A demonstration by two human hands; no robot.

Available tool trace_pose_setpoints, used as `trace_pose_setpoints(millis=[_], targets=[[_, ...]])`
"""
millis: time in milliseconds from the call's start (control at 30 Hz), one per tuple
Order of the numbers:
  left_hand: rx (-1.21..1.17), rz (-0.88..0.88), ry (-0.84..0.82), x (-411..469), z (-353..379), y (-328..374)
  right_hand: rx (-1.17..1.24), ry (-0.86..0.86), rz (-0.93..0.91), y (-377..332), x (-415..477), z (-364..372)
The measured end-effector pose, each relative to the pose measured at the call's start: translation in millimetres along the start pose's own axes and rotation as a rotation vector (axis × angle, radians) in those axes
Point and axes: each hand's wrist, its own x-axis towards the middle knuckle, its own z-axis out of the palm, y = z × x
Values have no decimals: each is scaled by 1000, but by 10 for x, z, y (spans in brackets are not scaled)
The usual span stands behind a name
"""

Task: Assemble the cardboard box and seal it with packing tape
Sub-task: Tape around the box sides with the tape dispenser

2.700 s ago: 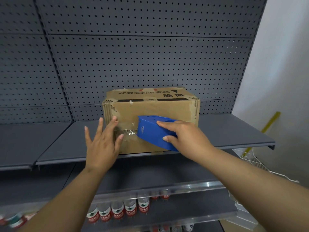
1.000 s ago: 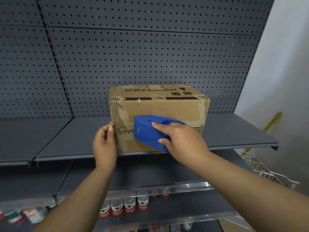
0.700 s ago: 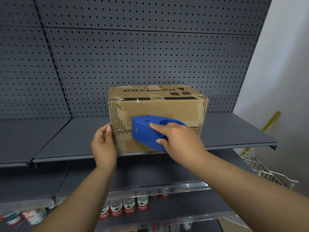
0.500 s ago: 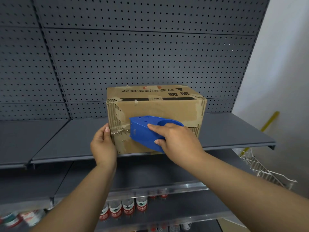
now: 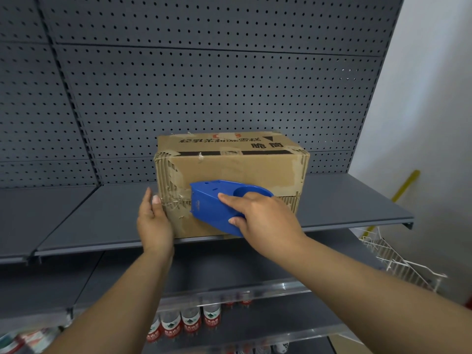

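**Head view: one box, one dispenser, two hands at the shelf**

Count: one cardboard box point(image 5: 229, 169), one blue tape dispenser point(image 5: 214, 208), two hands, one strip of clear packing tape point(image 5: 176, 200). Box sits on the upper grey shelf point(image 5: 344, 200), near its front edge, closed, long face toward the camera.

Right hand point(image 5: 265, 215) wrapped around the dispenser, pressing it against the box's front face near mid-height. Left hand point(image 5: 153, 221) flat against the box's left front corner, fingers together, thumb tip on the tape end; it grips nothing.

Lower shelf: about five water bottles point(image 5: 190, 324) countable; more at left and below are blurred or cropped. White wire basket point(image 5: 393, 259) at right, partly cut off. Tape roll hidden inside the dispenser. Printing on the box top not legible.
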Motion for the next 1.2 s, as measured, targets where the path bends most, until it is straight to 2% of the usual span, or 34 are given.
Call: trace_pose_setpoints(millis=[233,367,467,600,767,1033,1200], targets=[[-230,-137,204,-68,71,56,18,3,6,0,-5,42],[-225,-146,253,-66,104,107,16,16,6,6,-1,60],[-80,-90,247,-63,91,51,17,17,8,4,-3,69],[83,-13,196,-141,89,-10,23,21,11,2,-7,67],[369,154,0,-197,79,-106,33,32,8,8,9,53],[279,106,-83,-40,-90,-152,18,36,-7,24,20,80],[539,262,-187,-13,-185,-84,-13,25,-22,37,16,55]])
